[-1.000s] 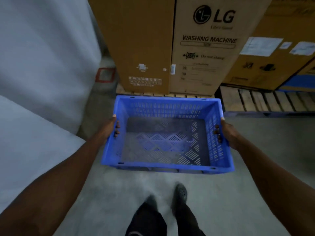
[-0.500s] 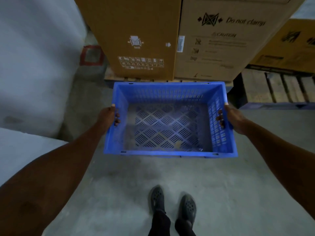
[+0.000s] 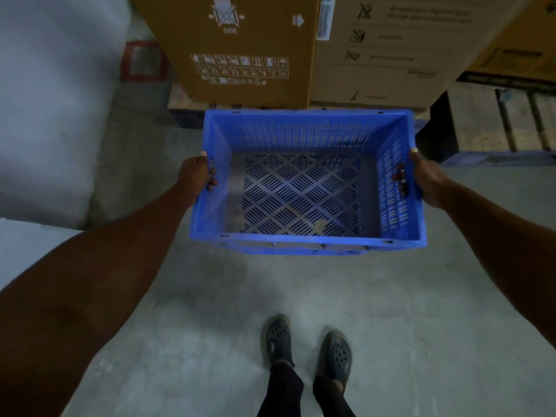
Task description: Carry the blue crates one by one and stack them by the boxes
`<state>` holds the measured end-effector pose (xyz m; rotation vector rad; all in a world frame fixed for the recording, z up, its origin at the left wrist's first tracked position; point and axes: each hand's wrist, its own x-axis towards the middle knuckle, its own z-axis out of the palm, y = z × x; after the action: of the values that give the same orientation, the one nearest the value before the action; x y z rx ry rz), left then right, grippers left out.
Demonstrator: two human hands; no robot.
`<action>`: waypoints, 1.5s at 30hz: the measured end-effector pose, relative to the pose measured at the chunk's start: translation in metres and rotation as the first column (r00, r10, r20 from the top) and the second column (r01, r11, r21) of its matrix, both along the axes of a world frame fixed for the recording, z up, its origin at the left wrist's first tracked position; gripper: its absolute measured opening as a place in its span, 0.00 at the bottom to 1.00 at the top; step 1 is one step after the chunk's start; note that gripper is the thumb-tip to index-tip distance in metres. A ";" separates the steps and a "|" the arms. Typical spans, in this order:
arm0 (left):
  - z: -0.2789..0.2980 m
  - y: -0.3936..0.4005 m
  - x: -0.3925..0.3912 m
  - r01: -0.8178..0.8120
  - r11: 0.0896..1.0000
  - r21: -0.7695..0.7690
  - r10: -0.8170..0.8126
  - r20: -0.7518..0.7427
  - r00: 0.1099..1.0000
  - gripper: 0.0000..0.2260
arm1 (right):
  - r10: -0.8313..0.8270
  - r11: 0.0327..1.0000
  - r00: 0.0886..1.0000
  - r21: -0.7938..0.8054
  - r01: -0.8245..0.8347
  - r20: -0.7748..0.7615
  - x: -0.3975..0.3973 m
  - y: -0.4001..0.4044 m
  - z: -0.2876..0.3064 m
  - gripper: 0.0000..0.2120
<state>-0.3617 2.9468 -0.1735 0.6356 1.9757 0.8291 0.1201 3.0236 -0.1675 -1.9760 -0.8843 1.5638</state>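
An empty blue crate [image 3: 301, 130] with slotted walls and a perforated floor is held out in front of me, level, close to the big cardboard boxes [image 3: 249, 49]. My left hand [image 3: 194, 176] grips its left rim through the handle slot. On the opposite rim my right hand [image 3: 427, 179] holds the same way, fingers curled inside. A second blue edge shows just under the crate's near side; whether it is another crate I cannot tell. The crate's far rim sits right before the boxes' base.
The boxes stand on a wooden pallet [image 3: 496, 121] that extends to the right. A pale wall [image 3: 51, 100] rises on the left, with a red-framed square [image 3: 144, 60] on the floor beside it. My feet [image 3: 307, 347] stand on bare concrete floor [image 3: 421, 326].
The crate has moved forward toward the boxes and down. My view has tilted downward, so the boxes' upper print has left the frame and both feet show.
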 end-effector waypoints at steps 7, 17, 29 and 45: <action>-0.010 0.001 -0.005 -0.037 0.999 0.034 0.038 -0.034 0.999 0.19 | -0.033 0.999 0.999 0.012 0.033 -0.004 -0.006 0.004 -0.001 0.25; -0.019 0.001 -0.005 -0.044 0.996 0.072 0.047 -0.038 0.998 0.18 | -0.123 0.990 0.992 0.072 0.121 0.026 -0.014 0.001 -0.010 0.24; -0.018 -0.008 -0.005 -0.050 0.998 0.049 0.050 -0.016 0.999 0.18 | -0.062 0.994 0.997 0.089 0.057 0.055 -0.015 0.007 -0.007 0.24; -0.026 -0.009 -0.009 -0.048 0.999 0.015 0.048 0.015 0.999 0.20 | -0.053 0.997 0.999 0.063 0.052 0.003 -0.011 -0.004 -0.006 0.23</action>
<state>-0.3710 2.9383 -0.1994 0.5916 1.9800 0.8767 0.1089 3.0198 -0.1730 -1.9437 -0.8659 1.4844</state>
